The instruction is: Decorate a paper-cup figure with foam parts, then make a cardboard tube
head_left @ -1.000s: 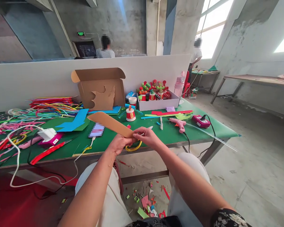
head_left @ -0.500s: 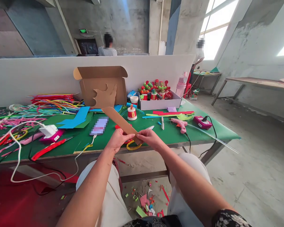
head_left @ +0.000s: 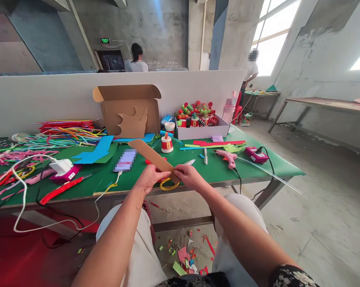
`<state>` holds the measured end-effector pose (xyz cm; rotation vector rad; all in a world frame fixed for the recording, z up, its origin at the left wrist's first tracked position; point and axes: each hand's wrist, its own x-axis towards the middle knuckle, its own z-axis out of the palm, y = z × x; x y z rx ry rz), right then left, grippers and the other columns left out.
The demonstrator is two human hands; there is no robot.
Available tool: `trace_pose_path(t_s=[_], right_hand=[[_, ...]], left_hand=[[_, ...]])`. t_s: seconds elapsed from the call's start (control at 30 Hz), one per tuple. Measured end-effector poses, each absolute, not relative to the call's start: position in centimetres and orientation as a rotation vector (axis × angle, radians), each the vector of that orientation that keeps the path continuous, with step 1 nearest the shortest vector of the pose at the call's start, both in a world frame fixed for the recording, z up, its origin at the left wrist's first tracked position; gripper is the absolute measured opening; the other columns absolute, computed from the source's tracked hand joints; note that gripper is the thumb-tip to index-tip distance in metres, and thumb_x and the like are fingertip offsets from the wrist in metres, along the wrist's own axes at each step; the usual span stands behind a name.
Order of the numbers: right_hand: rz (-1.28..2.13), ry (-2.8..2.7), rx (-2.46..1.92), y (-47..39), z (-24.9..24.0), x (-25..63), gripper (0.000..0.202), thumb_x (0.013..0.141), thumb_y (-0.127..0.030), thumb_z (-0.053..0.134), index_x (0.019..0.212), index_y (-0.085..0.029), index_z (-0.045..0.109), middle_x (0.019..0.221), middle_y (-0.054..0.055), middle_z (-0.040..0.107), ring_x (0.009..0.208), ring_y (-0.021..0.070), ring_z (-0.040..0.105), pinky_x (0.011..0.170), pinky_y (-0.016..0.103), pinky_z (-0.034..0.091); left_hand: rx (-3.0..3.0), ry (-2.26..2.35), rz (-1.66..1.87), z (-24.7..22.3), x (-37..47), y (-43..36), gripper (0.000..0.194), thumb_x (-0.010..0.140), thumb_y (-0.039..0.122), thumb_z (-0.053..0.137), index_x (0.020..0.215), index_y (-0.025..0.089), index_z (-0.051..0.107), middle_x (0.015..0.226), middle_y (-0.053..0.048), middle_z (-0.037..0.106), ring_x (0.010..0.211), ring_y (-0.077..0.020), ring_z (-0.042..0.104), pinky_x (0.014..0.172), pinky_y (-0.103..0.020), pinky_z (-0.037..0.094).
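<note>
A long strip of brown cardboard [head_left: 152, 154] slants over the table's front edge, its near end pinched in both hands. My left hand [head_left: 151, 177] grips it from the left, thumb on top. On the right side my right hand [head_left: 189, 176] closes thumb and fingers on the same end. Under the hands lie scissors with a yellow handle [head_left: 169, 187], partly hidden, blade tip showing to the right. Just beyond the strip stands a red and white paper cup figure [head_left: 167, 144]. A phone [head_left: 125, 160] on a cable lies left of the strip.
An open cardboard box [head_left: 129, 107] with a torn piece stands at the back. Finished cup figures fill a white box [head_left: 204, 131]. A pink glue gun [head_left: 228, 157] lies right, a pile of pipe cleaners [head_left: 69, 133] left. Paper scraps [head_left: 184, 255] litter the floor.
The strip's far end has dipped slightly, and its near end has shifted a little in the fingers. Both hands still pinch it in nearly the same place.
</note>
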<state>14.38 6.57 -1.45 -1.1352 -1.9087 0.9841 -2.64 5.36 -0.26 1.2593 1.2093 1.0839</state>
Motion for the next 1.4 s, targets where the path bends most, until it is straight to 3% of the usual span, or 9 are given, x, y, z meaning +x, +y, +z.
trace_pose_path(t_s=[0.2, 0.5, 0.63, 0.73, 0.93, 1.17, 1.3, 1.4], right_hand=[[0.834, -1.917, -1.264, 6.0, -0.9, 14.2, 0.023, 0.081, -0.022, 0.050, 0.060, -0.019, 0.056, 0.054, -0.003, 0.047, 0.056, 0.0116, 0.038, 0.053, 0.023, 0.026], [0.740, -1.825, -1.451, 6.1, -1.1, 13.4, 0.021, 0.077, -0.018, 0.050, 0.058, -0.020, 0.059, 0.055, 0.000, 0.056, 0.056, 0.0138, 0.045, 0.051, 0.024, 0.027], [0.778, -1.769, -1.457, 6.2, -1.4, 13.5, 0.023, 0.077, -0.016, 0.048, 0.058, -0.020, 0.061, 0.058, 0.001, 0.061, 0.059, 0.0151, 0.050, 0.054, 0.025, 0.031], [0.850, -1.815, -1.348, 6.3, -1.3, 14.1, 0.021, 0.077, -0.015, 0.048, 0.061, -0.019, 0.061, 0.058, -0.001, 0.060, 0.058, 0.0134, 0.049, 0.054, 0.023, 0.032], [0.950, -1.879, -1.217, 6.9, -0.9, 14.9, 0.014, 0.078, -0.017, 0.054, 0.070, -0.017, 0.064, 0.059, -0.003, 0.054, 0.059, 0.0109, 0.043, 0.055, 0.022, 0.032], [0.930, -1.902, -1.216, 6.6, -0.5, 14.9, 0.016, 0.081, -0.022, 0.053, 0.069, -0.017, 0.063, 0.059, -0.004, 0.051, 0.058, 0.0111, 0.040, 0.055, 0.023, 0.029], [0.842, -1.853, -1.261, 6.3, -0.4, 14.5, 0.017, 0.079, -0.021, 0.052, 0.064, -0.018, 0.061, 0.058, -0.003, 0.053, 0.058, 0.0126, 0.043, 0.056, 0.024, 0.030], [0.830, -1.770, -1.354, 6.4, -0.8, 14.1, 0.015, 0.075, -0.019, 0.053, 0.061, -0.019, 0.059, 0.059, -0.002, 0.057, 0.060, 0.0137, 0.048, 0.056, 0.024, 0.032]], left_hand=[[1.300, 1.267, 1.172, -0.6, -2.0, 5.4, 0.060, 0.044, 0.039, 0.086, 0.095, 0.013, 0.069, 0.079, -0.005, 0.075, 0.071, -0.0201, 0.067, 0.062, -0.028, 0.052], [1.610, 1.486, 1.254, -2.0, -1.0, 5.6, 0.016, 0.062, 0.029, 0.072, 0.070, 0.015, 0.069, 0.070, -0.008, 0.074, 0.072, -0.0253, 0.070, 0.063, -0.030, 0.053], [1.768, 1.574, 1.342, -2.1, -0.3, 5.3, 0.006, 0.063, 0.025, 0.073, 0.066, 0.021, 0.069, 0.070, -0.006, 0.074, 0.079, -0.0264, 0.070, 0.072, -0.031, 0.053], [1.689, 1.598, 1.338, -2.2, -0.3, 5.4, 0.008, 0.062, 0.026, 0.074, 0.065, 0.020, 0.069, 0.069, -0.007, 0.073, 0.076, -0.0266, 0.070, 0.070, -0.032, 0.053], [1.389, 1.472, 1.280, -2.2, -0.9, 5.8, 0.035, 0.054, 0.034, 0.079, 0.079, 0.013, 0.068, 0.065, -0.005, 0.070, 0.062, -0.0215, 0.066, 0.054, -0.028, 0.050], [1.265, 1.296, 1.249, -1.2, -0.9, 5.4, 0.059, 0.042, 0.042, 0.087, 0.088, 0.011, 0.066, 0.076, -0.006, 0.073, 0.073, -0.0226, 0.068, 0.065, -0.031, 0.055], [1.351, 1.325, 1.300, -1.7, -0.9, 5.7, 0.055, 0.049, 0.045, 0.085, 0.089, 0.011, 0.068, 0.077, -0.008, 0.074, 0.075, -0.0247, 0.069, 0.066, -0.032, 0.055], [1.601, 1.428, 1.364, -2.4, -0.4, 5.6, 0.028, 0.064, 0.038, 0.076, 0.078, 0.015, 0.068, 0.073, -0.007, 0.073, 0.074, -0.0237, 0.069, 0.065, -0.031, 0.053]])
